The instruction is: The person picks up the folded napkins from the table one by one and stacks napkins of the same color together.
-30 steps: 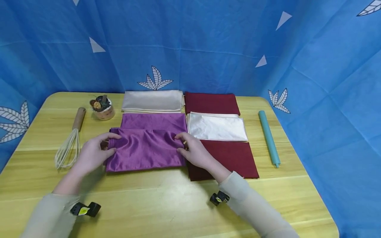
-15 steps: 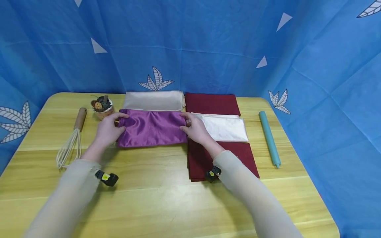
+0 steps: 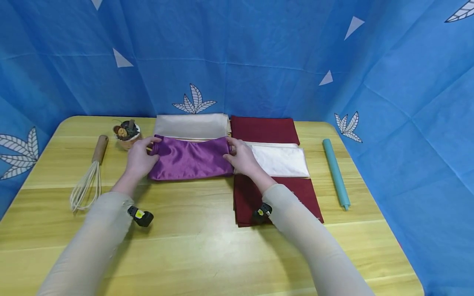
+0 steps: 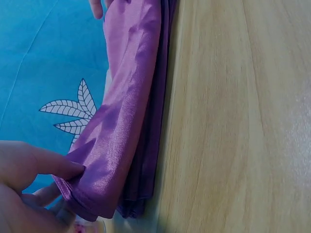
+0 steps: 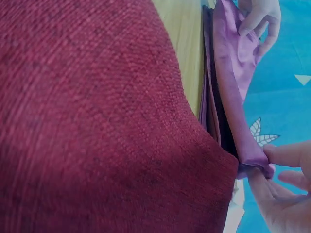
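Note:
A shiny purple folded cloth (image 3: 190, 160) lies in front of a silver-grey folded cloth (image 3: 190, 126). The left hand (image 3: 141, 158) pinches its back left corner, and the right hand (image 3: 242, 158) pinches the back right corner. Between them the back edge sags a little. In the left wrist view, the thumb and fingers of the left hand (image 4: 34, 184) grip the end of the purple cloth (image 4: 121, 126), above more purple layers. The right wrist view has the right hand (image 5: 286, 189) pinching the near end of the purple cloth (image 5: 233, 102).
Right of the purple cloth are a dark red cloth (image 3: 264, 129), a white cloth (image 3: 283, 161) and another dark red cloth (image 3: 296, 193). A teal rod (image 3: 335, 172) lies farther right. On the left are a whisk (image 3: 92, 172) and a small decorated pot (image 3: 127, 135).
Both hands have carried the top purple cloth back, away from the person, until it covers the purple one behind it. The left hand has also shifted right, and the back edge now sags.

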Demonstrator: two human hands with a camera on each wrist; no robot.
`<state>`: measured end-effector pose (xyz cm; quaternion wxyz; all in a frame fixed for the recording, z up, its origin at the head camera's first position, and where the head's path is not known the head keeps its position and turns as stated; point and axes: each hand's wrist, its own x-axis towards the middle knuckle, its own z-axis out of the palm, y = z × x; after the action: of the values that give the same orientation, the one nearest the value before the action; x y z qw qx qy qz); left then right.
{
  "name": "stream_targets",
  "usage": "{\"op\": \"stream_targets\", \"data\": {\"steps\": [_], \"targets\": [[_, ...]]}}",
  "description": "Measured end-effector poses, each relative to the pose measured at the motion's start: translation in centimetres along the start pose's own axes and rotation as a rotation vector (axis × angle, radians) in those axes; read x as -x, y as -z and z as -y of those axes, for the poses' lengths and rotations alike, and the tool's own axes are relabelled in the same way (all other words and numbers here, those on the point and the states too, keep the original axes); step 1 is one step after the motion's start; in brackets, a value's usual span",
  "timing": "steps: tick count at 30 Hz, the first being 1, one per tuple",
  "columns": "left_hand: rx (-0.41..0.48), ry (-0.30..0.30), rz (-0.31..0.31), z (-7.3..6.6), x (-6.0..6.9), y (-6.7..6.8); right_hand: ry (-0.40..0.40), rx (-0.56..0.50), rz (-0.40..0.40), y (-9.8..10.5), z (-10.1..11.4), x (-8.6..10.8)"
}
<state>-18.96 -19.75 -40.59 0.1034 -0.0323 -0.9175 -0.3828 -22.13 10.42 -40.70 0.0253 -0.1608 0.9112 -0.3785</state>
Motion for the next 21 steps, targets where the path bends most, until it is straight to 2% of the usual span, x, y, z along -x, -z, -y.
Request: {"op": "stream_targets", "data": {"steps": [8, 13, 16, 21], "targets": [[0.015, 0.019, -0.034, -0.5, 0.4, 0.2, 0.002, -0.035, 0.035, 1.0, -0.2, 0.9], [0.035, -0.029, -0.04, -1.7, 1.3, -0.1, 0.036, -0.026, 0.057, 1.6, -0.6, 2.2], [0.086, -0.065, 0.004, -2.7, 2.1, -0.9, 0.058, 0.021, 0.064, 2.1, -1.0, 3.2], [0.193, -0.095, 0.138, -4.3, 3.5, -2.9, 0.068, 0.059, 0.058, 2.7, -1.8, 5.2]]}}
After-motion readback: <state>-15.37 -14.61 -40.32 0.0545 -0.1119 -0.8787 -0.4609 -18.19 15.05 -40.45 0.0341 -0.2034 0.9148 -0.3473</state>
